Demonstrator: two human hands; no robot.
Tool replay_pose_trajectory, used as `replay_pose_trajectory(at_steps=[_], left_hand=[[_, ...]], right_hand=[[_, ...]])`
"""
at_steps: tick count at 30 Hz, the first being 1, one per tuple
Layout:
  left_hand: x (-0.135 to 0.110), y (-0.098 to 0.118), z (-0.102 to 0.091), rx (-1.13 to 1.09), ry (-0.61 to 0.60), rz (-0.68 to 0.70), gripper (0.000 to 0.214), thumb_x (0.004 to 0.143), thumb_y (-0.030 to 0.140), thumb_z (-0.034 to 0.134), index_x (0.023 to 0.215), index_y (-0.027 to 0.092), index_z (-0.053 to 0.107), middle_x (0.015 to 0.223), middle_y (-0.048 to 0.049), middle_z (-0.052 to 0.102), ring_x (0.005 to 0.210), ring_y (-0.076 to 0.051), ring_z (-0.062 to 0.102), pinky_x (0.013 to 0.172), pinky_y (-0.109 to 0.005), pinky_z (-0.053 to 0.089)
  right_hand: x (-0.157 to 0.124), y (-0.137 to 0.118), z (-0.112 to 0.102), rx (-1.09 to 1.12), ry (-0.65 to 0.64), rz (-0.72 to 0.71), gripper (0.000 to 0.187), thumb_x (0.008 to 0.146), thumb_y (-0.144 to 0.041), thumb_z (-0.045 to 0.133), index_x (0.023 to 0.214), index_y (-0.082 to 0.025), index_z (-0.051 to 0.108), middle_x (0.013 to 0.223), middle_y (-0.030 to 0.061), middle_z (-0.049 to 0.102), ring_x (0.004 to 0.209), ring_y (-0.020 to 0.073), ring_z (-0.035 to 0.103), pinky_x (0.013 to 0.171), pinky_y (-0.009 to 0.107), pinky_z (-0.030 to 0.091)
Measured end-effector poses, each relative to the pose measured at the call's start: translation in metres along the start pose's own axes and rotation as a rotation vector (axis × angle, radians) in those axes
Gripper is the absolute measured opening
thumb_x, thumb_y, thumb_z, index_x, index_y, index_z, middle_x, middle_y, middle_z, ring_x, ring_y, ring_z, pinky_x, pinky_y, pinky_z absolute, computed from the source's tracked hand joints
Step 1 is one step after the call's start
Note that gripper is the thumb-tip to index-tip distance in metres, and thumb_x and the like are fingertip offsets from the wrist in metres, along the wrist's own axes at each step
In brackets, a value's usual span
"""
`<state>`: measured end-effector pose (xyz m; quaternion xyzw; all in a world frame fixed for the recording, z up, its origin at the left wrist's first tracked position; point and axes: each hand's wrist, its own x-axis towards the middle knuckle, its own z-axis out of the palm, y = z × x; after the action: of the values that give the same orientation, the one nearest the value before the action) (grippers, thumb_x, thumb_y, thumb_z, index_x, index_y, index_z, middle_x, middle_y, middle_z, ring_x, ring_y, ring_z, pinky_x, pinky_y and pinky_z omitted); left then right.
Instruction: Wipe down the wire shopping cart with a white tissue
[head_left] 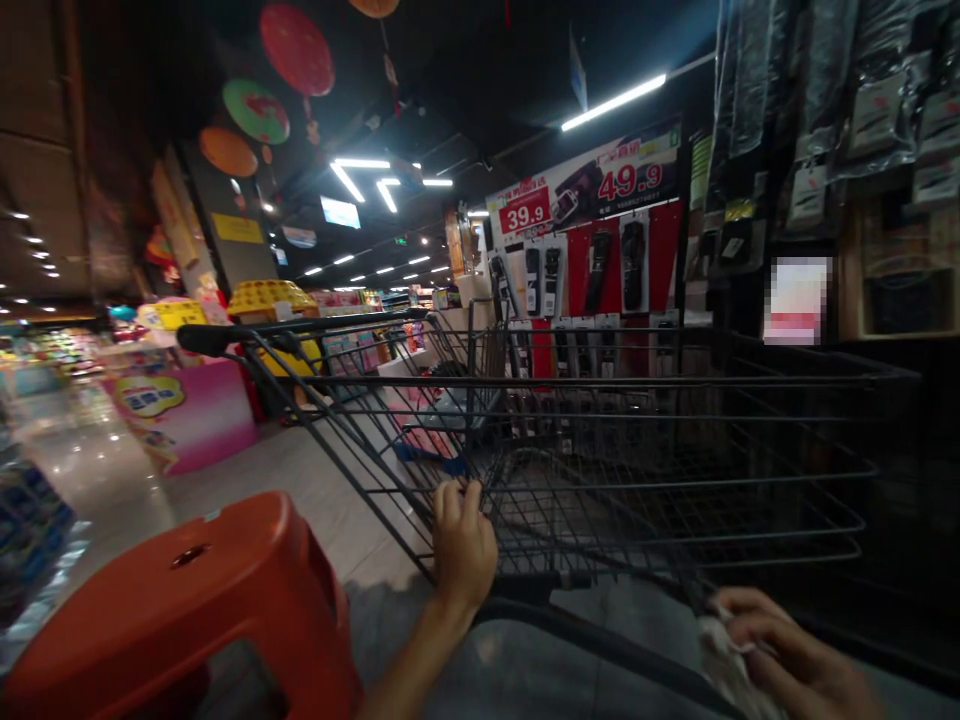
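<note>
A black wire shopping cart (600, 440) fills the middle of the view, seen from low down at its end. My left hand (463, 545) grips the cart's wire wall near the bottom corner, fingers curled round the wires. My right hand (787, 655) lies at the lower right, fingers closed on a crumpled white cloth (727, 665), close to the cart's lower frame bar (570, 580). The cart's handle (300, 328) points toward the upper left.
An orange plastic stool (187, 610) stands at the lower left. Beyond it a pink promotional stand (187, 410) sits on the shiny aisle floor. Behind the cart hangs a red display with price signs (592, 190). Packaged goods hang at upper right (847, 90).
</note>
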<state>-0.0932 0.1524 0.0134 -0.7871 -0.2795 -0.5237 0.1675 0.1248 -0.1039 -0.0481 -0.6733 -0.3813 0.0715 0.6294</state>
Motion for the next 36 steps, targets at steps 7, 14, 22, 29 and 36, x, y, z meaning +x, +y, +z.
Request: replay_pose_trajectory(at_steps=[7,14,22,29,36], left_hand=[[-0.027,0.037,-0.021,0.205,-0.12,0.027,0.064,0.07,0.001,0.048,0.132,0.013,0.046,0.126,-0.0165,0.052,0.121,-0.031,0.047,0.099,-0.05,0.045],[-0.049,0.073,-0.021,0.188,-0.047,-0.03,0.081,0.07,0.001,0.046,0.146,0.014,0.024,0.144,-0.0203,0.04,0.137,-0.031,0.033,0.103,-0.052,0.042],[-0.052,0.079,-0.072,-0.051,-0.07,-0.031,0.078,0.067,0.006,0.049,0.141,0.026,0.038,0.142,-0.0115,0.044,0.128,-0.032,0.042,0.097,-0.051,0.046],[-0.008,0.065,-0.091,-0.111,0.11,-0.107,0.055,0.081,0.014,0.05,0.135,0.021,0.043,0.134,-0.0149,0.041,0.129,-0.03,0.039,0.101,-0.049,0.043],[-0.009,0.065,-0.065,-0.184,0.099,-0.12,0.046,0.086,0.015,0.045,0.131,0.015,0.042,0.106,-0.0136,0.063,0.101,-0.025,0.059,0.087,-0.044,0.049]], right_hand=[[0.035,-0.142,0.067,0.062,-0.001,-0.495,0.017,0.082,-0.025,0.056,0.071,-0.021,0.069,0.09,0.0058,0.064,0.079,0.0163,0.066,0.059,0.022,0.054],[0.048,-0.191,0.118,-0.182,0.293,-1.007,0.03,0.084,-0.012,0.055,0.112,-0.02,0.061,0.114,0.0128,0.053,0.108,0.024,0.057,0.087,0.043,0.054],[0.043,-0.167,0.126,-0.357,0.391,-1.059,0.023,0.088,-0.008,0.047,0.101,-0.02,0.062,0.098,0.0081,0.059,0.089,0.0179,0.06,0.074,0.032,0.054],[0.023,-0.126,0.116,-0.459,0.354,-0.968,0.007,0.088,-0.016,0.052,0.09,-0.019,0.058,0.085,0.0044,0.06,0.076,0.0145,0.061,0.068,0.026,0.051],[0.002,-0.133,0.095,-0.562,0.243,-0.853,0.01,0.088,-0.021,0.047,0.083,-0.021,0.056,0.073,0.0006,0.057,0.055,0.0114,0.057,0.051,0.022,0.045]])
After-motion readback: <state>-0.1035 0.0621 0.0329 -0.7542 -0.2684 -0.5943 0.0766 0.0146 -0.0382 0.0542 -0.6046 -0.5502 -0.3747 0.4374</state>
